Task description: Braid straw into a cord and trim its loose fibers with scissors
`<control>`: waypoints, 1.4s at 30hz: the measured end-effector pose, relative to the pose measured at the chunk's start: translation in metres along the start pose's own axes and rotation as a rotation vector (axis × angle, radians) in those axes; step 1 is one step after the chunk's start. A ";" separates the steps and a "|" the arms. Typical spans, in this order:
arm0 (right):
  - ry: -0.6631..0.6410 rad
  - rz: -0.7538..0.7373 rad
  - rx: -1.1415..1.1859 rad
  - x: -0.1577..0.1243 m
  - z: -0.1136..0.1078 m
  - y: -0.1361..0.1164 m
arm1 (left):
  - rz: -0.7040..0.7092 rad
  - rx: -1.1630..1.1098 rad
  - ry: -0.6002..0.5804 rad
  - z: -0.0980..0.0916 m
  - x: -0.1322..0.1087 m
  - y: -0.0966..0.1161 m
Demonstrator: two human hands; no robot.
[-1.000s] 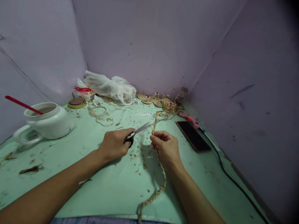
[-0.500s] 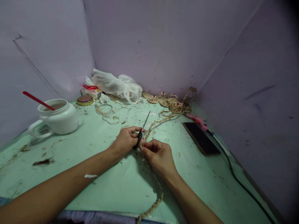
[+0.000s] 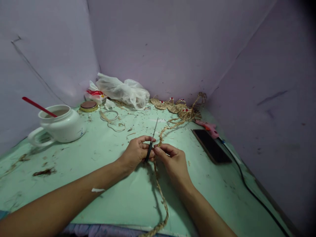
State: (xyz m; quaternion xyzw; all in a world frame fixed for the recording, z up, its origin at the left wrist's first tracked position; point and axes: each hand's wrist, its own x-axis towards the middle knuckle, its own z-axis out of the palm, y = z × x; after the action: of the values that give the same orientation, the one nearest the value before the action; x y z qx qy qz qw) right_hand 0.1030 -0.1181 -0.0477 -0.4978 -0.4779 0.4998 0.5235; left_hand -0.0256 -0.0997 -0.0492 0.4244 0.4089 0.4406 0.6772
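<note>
My left hand (image 3: 135, 153) is closed around the black handles of a pair of scissors (image 3: 149, 150), whose thin blades point up and away from me. Beside it, my right hand (image 3: 174, 161) pinches a braided straw cord (image 3: 159, 187) between thumb and fingers, close to the scissor handles. From there the cord hangs toward the table's front edge. Its other end runs back to a heap of coiled straw pieces (image 3: 185, 113) with red and white beads. A small white strip (image 3: 98, 190) is stuck on my left forearm.
At left stands a white mug (image 3: 65, 126) with a red stick (image 3: 38, 107) in it. A round tin (image 3: 89, 106) and a plastic bag (image 3: 123, 90) lie at the back. At right are a phone (image 3: 212, 148) and a pink glue gun (image 3: 208, 127) with a black cable (image 3: 243, 177). Fibre scraps litter the table.
My right hand has shifted slightly up and to the right along the cord. The scissors in my left hand have turned more upright, and the hanging cord has swung a little.
</note>
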 end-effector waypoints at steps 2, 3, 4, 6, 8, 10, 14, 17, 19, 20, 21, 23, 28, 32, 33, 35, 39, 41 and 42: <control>-0.007 -0.002 -0.009 0.001 -0.001 -0.001 | 0.028 0.065 0.059 -0.003 0.002 0.006; -0.017 0.012 -0.003 0.001 -0.002 -0.001 | 0.050 0.093 0.107 -0.006 0.005 0.011; -0.027 0.028 -0.003 0.001 -0.002 -0.001 | 0.078 0.106 0.162 -0.009 0.008 0.016; -0.062 0.072 -0.017 0.002 -0.001 0.001 | 0.055 0.118 0.174 -0.011 0.017 0.025; -0.101 0.113 -0.028 0.002 -0.001 0.004 | -0.019 0.123 0.074 -0.009 0.030 0.032; -0.106 0.148 -0.028 0.003 -0.001 0.007 | -0.076 0.136 -0.013 -0.002 0.043 0.035; -0.106 0.205 -0.017 0.007 -0.003 0.009 | -0.056 0.175 0.027 0.008 0.065 0.037; -0.129 0.231 -0.024 0.009 -0.004 0.007 | 0.001 0.211 0.068 0.008 0.071 0.038; -0.134 0.177 -0.049 0.008 -0.004 0.006 | 0.053 0.253 0.075 0.008 0.068 0.037; -0.132 0.098 -0.078 0.006 -0.004 0.006 | 0.073 0.273 0.072 0.009 0.065 0.035; -0.127 -0.015 -0.119 0.004 -0.005 0.006 | 0.085 0.292 0.066 0.011 0.062 0.032; -0.113 -0.266 -0.226 0.001 -0.007 0.007 | 0.072 0.316 0.050 0.016 0.056 0.023; -0.108 -0.320 -0.262 0.002 -0.010 0.010 | 0.058 0.355 0.063 0.015 0.057 0.012; -0.035 0.164 0.089 0.012 -0.008 0.009 | 0.296 0.577 0.161 -0.013 0.060 0.027; -0.019 0.225 0.149 0.014 -0.008 0.009 | 0.366 0.691 0.194 -0.020 0.056 0.031; -0.002 0.253 0.197 0.016 -0.008 0.008 | 0.430 0.905 0.170 -0.032 0.041 0.034; 0.027 0.201 0.163 0.015 -0.009 0.007 | 0.542 1.386 -0.029 -0.041 0.003 0.027; 0.027 0.182 0.144 0.015 -0.009 0.007 | 0.563 1.534 -0.098 -0.041 -0.010 0.024; 0.023 0.179 0.135 0.014 -0.009 0.006 | 0.562 1.590 -0.105 -0.040 -0.013 0.023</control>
State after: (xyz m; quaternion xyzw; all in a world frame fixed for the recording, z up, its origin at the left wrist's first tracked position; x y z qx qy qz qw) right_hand 0.1128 -0.1041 -0.0540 -0.5076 -0.3906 0.5701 0.5145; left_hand -0.0721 -0.0974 -0.0378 0.8805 0.4443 0.1535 0.0604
